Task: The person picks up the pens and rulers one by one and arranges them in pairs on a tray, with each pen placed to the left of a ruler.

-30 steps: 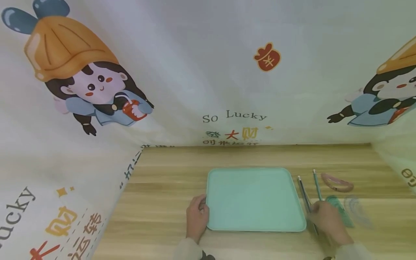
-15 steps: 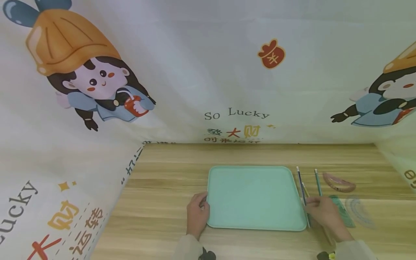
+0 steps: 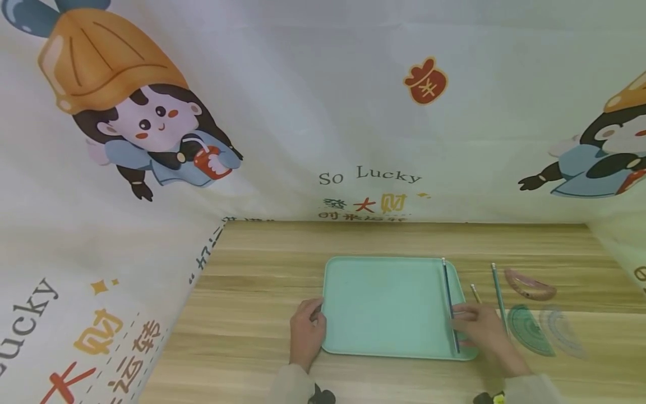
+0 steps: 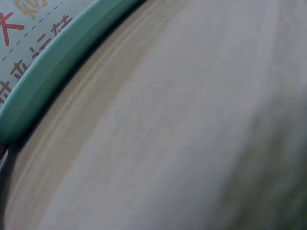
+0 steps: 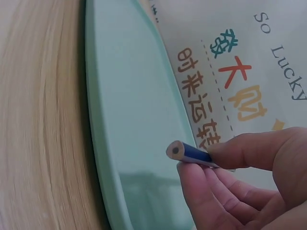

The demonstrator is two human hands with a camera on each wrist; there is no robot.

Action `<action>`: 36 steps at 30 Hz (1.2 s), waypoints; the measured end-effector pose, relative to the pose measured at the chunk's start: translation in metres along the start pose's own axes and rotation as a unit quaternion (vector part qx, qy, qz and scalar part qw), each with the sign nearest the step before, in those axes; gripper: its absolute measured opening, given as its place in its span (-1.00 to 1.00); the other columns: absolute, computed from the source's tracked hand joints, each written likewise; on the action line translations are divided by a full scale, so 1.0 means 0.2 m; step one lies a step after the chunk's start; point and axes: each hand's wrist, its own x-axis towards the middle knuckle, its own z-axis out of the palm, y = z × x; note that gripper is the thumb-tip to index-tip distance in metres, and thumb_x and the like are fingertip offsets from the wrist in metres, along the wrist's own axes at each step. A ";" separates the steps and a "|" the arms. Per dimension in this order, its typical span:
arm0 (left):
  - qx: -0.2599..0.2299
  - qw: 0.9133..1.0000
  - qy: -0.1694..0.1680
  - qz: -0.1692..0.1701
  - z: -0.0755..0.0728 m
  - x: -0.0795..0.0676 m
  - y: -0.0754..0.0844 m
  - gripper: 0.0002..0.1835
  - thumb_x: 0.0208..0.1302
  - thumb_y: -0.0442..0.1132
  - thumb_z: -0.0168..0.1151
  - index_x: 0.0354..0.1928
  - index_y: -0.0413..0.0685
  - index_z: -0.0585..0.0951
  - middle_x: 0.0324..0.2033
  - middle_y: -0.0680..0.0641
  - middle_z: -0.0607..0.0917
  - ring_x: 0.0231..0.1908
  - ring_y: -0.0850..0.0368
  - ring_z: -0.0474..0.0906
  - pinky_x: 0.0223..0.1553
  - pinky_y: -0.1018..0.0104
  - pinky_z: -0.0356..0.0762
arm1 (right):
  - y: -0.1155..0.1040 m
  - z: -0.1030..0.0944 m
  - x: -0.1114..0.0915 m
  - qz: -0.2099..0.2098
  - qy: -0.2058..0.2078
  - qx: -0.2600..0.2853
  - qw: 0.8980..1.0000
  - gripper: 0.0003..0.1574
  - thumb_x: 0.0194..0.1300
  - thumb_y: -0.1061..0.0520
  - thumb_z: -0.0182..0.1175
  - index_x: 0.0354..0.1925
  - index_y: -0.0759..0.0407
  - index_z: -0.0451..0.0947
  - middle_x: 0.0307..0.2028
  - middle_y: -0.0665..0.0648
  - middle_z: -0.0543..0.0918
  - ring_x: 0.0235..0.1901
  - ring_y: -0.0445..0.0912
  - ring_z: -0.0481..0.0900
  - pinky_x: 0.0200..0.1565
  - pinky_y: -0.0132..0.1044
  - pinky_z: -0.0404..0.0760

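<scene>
Compared with half a second ago, the blue pencil (image 3: 447, 289) has moved left: then it lay along the right edge of the mint-green tray (image 3: 388, 306), and now it is over the tray, just inside that edge and roughly parallel to it. The right hand (image 3: 481, 328) has shifted left with it, uncovering more of the green protractor (image 3: 530, 330).

The right hand pinches the blue pencil between thumb and fingers, as the right wrist view shows, with the pencil's flat end toward the camera. Whether the pencil's far end touches the tray cannot be told. The left hand (image 3: 307, 334) stays at the tray's left edge, touching it with bent fingers; whether they grip the rim is unclear.

On the table (image 3: 262, 269), off the tray's right edge, lie a yellow pencil (image 3: 476, 294), mostly hidden by the right hand, and a green pencil (image 3: 498, 292). Farther toward the table's right edge are a pink protractor (image 3: 530, 284), the green protractor and a clear protractor (image 3: 561, 331).
</scene>
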 end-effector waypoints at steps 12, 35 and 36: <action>-0.029 0.999 -0.005 -0.021 0.00 0.00 0.00 -0.62 0.23 -0.41 0.04 0.10 -0.16 0.56 0.08 -0.20 0.61 0.07 -0.06 0.59 0.06 0.33 0.64 | -0.02 0.13 0.00 0.012 -0.011 0.050 0.999 -0.44 0.19 0.28 0.20 0.12 0.53 0.36 -0.13 0.39 0.63 -0.28 -0.04 0.66 -0.34 -0.16 0.78; -0.048 0.997 -0.018 -0.052 0.00 0.01 -0.01 -0.55 0.22 -0.41 0.07 0.19 -0.10 0.49 0.07 -0.14 0.63 0.10 -0.02 0.57 0.09 0.31 0.63 | -0.09 0.40 -0.03 -0.004 -0.043 0.109 0.993 -0.48 0.11 0.29 0.26 0.04 0.49 0.44 -0.23 0.24 0.66 -0.37 -0.10 0.63 -0.40 -0.18 0.77; -0.050 0.997 -0.018 -0.051 -0.01 0.02 -0.01 -0.55 0.22 -0.42 0.07 0.19 -0.10 0.49 0.07 -0.13 0.63 0.10 -0.02 0.57 0.09 0.31 0.63 | -0.10 0.41 -0.03 -0.008 -0.049 0.111 0.993 -0.48 0.11 0.28 0.26 0.05 0.49 0.43 -0.22 0.24 0.65 -0.37 -0.10 0.63 -0.40 -0.18 0.77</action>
